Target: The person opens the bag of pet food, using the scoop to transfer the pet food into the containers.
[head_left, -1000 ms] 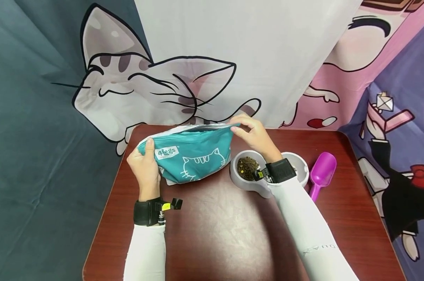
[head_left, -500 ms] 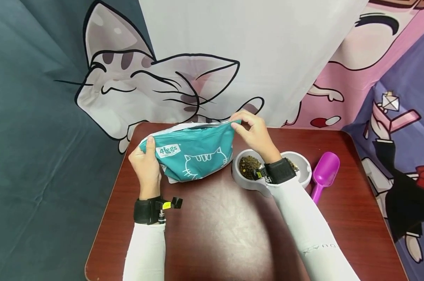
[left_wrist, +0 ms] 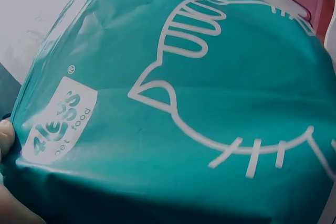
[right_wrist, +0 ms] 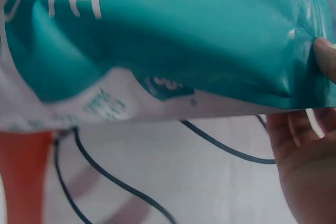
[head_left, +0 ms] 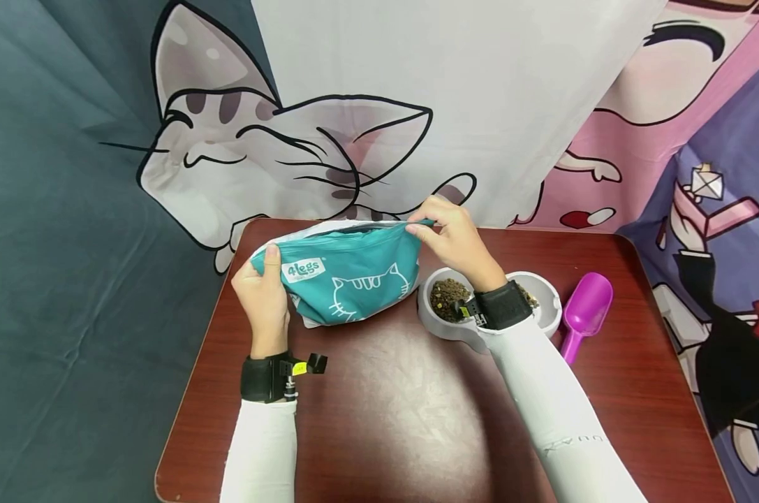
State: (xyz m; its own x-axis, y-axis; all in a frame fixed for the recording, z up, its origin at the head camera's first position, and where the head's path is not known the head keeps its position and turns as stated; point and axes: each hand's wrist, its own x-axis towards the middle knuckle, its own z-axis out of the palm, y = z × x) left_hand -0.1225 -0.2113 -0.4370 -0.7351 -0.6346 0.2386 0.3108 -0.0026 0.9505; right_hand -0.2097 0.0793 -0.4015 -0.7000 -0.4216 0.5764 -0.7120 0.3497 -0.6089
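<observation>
A teal pet food bag [head_left: 354, 269] with a white cat outline and a "4Legs" label stands at the back of the table, its top edge stretched between both hands. My left hand [head_left: 262, 297] grips the upper left corner, thumb over the teal front. At the upper right corner, my right hand [head_left: 451, 241] pinches the edge between thumb and fingers. A dark gap shows along the bag's mouth. Teal plastic fills most of the left wrist view, with the "pet food" label [left_wrist: 62, 121] near the thumb. In the right wrist view the thumb [right_wrist: 326, 59] presses the bag's corner.
Right of the bag sits a grey double pet bowl [head_left: 426, 314] with brown kibble [head_left: 447, 297] in its left cup and some in the right; my right wrist partly covers it. A purple scoop [head_left: 588, 304] lies beside it. A cat-printed cloth [head_left: 354, 56] hangs behind the table [head_left: 379, 419].
The fingers of my right hand have shifted slightly on the bag's corner, and a bit of teal edge now sticks out past them. My left hand keeps its grip. The head view has drifted slightly.
</observation>
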